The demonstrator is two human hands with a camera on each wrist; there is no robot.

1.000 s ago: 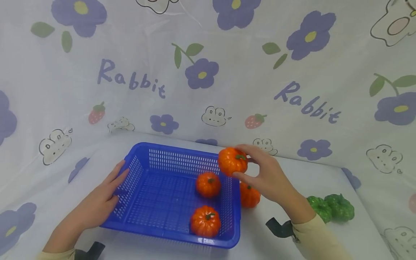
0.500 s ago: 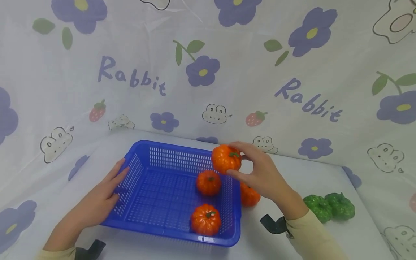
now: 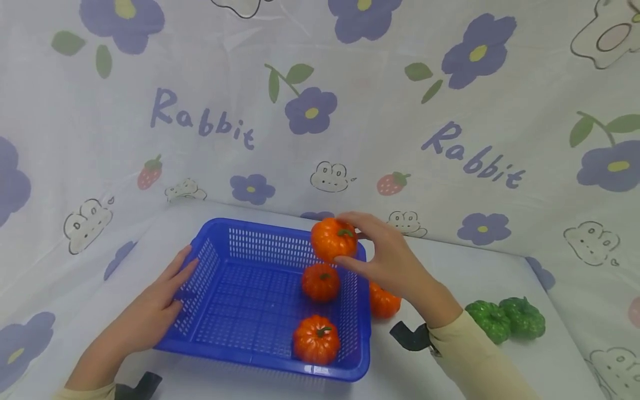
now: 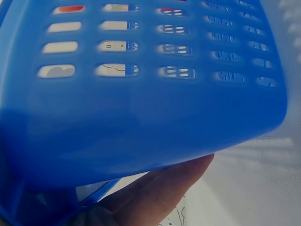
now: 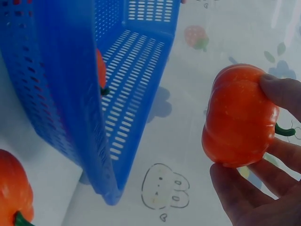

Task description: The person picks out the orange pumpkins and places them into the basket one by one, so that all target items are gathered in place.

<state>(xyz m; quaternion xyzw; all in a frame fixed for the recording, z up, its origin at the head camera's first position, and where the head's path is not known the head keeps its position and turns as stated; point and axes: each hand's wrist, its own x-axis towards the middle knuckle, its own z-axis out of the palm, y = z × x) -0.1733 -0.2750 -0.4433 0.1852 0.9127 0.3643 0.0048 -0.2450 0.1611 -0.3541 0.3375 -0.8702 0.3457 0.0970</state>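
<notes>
My right hand point(image 3: 380, 250) pinches an orange pumpkin point(image 3: 332, 240) with a green stem between thumb and fingers, above the basket's far right part. In the right wrist view the same pumpkin point(image 5: 239, 115) is seen close up, apart from the basket wall. My left hand point(image 3: 155, 305) rests on the left rim of the blue plastic basket point(image 3: 265, 364), its fingers fairly straight. The left wrist view shows the basket's slotted wall point(image 4: 141, 127) hiding part of the fingers point(image 4: 162, 193). Inside the basket, on the right, lie a darker orange pumpkin point(image 3: 320, 283) and a nearer orange pumpkin point(image 3: 316, 340).
Another orange pumpkin point(image 3: 384, 301) sits just outside the basket's right wall, partly hidden. Farther right, two green pumpkin-like vegetables point(image 3: 506, 319) stand side by side near the right forearm. A patterned cloth point(image 3: 370, 111) hangs behind the white table.
My right hand has carried the pumpkin leftward and slightly up, from the basket's right rim to over its inside. The left hand and basket stay where they were.
</notes>
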